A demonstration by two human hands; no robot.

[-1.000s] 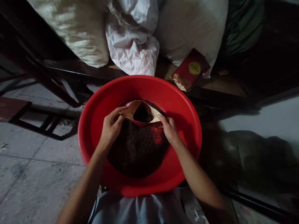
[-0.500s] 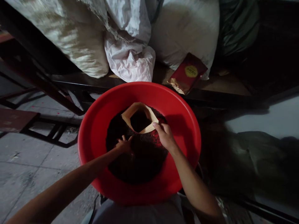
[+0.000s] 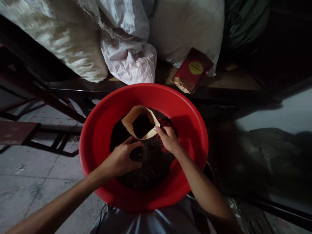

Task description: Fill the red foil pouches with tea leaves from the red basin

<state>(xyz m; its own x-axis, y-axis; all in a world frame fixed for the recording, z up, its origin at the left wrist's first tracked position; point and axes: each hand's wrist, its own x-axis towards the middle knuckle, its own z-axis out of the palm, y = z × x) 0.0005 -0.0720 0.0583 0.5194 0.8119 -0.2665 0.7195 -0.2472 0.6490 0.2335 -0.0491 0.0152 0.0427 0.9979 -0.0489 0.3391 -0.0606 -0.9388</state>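
Observation:
A large red plastic basin (image 3: 95, 117) stands in front of me, with a dark, loose, crumbly material (image 3: 156, 169) spread over its bottom. In it a tan paper bag (image 3: 128, 123) stands mouth up, its opening wide and its inside dark. My right hand (image 3: 168, 138) pinches the bag's right rim between thumb and fingers. Over the left part of the dark material is my left hand (image 3: 123, 159), thumb and fingers apart, nothing visible between them. Its fingertips are close to the bag's lower left side; whether they touch it I cannot tell.
Behind the basin, a dark bench (image 3: 73, 85) carries several stuffed white sacks (image 3: 186, 29) and a dark red foil packet (image 3: 193, 70) with a yellow label. A wooden stool (image 3: 18, 132) stands on the tiled floor (image 3: 17, 182) at left.
My left hand has lifted out of the dark material and come nearer, its fingers now spread. My right hand keeps its hold on the bag. The whole view has shifted slightly.

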